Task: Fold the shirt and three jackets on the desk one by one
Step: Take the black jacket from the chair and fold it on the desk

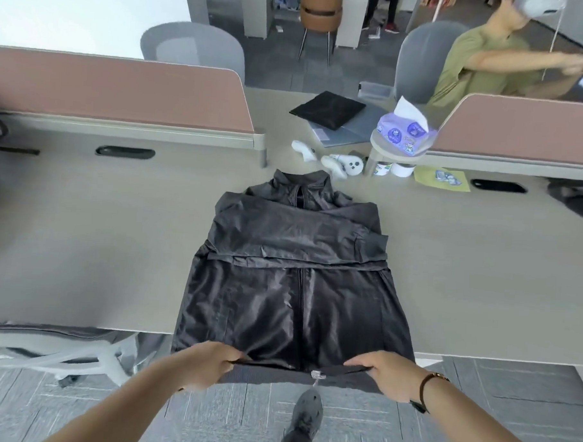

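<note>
**Both hands grip the hem of the dark jacket at the desk's near edge**

We see no brand or readable writing on the jacket (pixel 294 271); the printed purple tissue pack (pixel 404 132) carries round badges, but its lettering is too small to read. The jacket lies flat on the desk (pixel 98 262), collar away from us, zip closed, both sleeves folded across the chest. Its ribbed hem hangs just over the near edge. Our left hand (pixel 207 364) curls its fingers round the hem's left corner, and our right hand (pixel 387 375), with a dark watch strap at the wrist, clamps the right corner; the two hands are well apart, the zip pull (pixel 317 375) between them.

Beyond the collar lie two white controllers (pixel 332 164), just beside it. Farther back a folded black garment (pixel 326 109) rests on a grey laptop (pixel 347 131). The tissue pack sits on a small round stand, with two small tubs under it, and a yellow sheet (pixel 442 179) lies to the right. Pink dividers (pixel 122 86) stand at both sides. A seated person in a green shirt (pixel 474 68) is behind the right divider. Our dark shoe (pixel 307 412) shows on the floor below.
</note>
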The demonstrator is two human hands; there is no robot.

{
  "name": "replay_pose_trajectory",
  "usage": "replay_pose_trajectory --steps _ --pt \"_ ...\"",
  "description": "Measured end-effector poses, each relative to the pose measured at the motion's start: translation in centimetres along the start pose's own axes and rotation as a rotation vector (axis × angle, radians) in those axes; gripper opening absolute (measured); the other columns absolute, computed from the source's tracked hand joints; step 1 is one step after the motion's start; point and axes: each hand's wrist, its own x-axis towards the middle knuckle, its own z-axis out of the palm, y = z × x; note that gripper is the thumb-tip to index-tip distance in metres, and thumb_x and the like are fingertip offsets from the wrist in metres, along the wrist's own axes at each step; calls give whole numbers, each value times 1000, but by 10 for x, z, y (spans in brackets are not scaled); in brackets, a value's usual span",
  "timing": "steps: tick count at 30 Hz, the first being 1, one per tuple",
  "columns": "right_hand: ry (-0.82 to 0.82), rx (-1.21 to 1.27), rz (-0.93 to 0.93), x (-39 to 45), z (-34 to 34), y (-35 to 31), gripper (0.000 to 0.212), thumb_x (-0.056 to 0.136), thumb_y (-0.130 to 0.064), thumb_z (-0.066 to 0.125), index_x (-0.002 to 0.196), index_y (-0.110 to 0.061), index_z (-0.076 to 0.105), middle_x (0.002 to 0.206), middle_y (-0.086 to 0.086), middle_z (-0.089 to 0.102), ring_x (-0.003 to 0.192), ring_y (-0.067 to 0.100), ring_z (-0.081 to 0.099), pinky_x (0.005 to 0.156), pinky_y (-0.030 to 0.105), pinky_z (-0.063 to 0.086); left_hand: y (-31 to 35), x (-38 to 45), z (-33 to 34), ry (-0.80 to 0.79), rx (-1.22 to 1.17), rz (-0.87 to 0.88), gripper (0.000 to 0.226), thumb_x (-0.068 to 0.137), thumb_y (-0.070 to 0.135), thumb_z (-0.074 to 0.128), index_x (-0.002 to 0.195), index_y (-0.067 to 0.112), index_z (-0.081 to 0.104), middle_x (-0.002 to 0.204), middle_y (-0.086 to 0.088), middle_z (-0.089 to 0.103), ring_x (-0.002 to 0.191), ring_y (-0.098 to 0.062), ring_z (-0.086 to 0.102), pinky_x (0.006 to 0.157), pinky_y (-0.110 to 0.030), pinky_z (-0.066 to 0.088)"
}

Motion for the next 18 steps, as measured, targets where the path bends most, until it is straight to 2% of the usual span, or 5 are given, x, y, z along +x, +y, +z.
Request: replay_pose_trajectory --steps 5,10,12,15,18 --pt "-199 -64 -18 -23 -17 -18 51 106 -14 37 145 -45 47 135 -20 60 112 5 59 98 16 44 12 -25 -37 -216 142 75 32 106 27 42 132 25 61 97 6 65 73 -11 51 69 -30 40" --pt "-216 -129 -24 -18 -45 -21 49 106 -22 35 146 -50 41 114 -11 69 92 22 66 78 26 46 26 -27 -75 -220 267 97 34 105 24 43 134 14 56 92 3 57 69 -13 47 71 -37 39" --pt "-201 -168 -37 -11 -61 -25 50 106 -24 35 147 -52 39 139 -6 60 122 30 60 101 34 48 32 -25 -93 -200 288 107 35 106 22 43 139 18 54 109 1 63 89 -17 58 84 -41 45" --pt "-164 -215 -72 -3 -103 -38 52 107 -22 35 148 -54 34 151 -18 42 129 28 55 111 43 43 35 -16 -128 -86 247 84 45 108 20 40 152 28 42 153 9 47 135 -16 48 106 -33 38" --pt "-106 -251 -133 17 -169 -55 61 107 -17 33 143 -66 26 157 -20 30 136 25 48 116 37 37 37 3 -183 74 250 50 46 108 19 38 152 33 43 155 12 44 139 -13 44 113 -34 35"
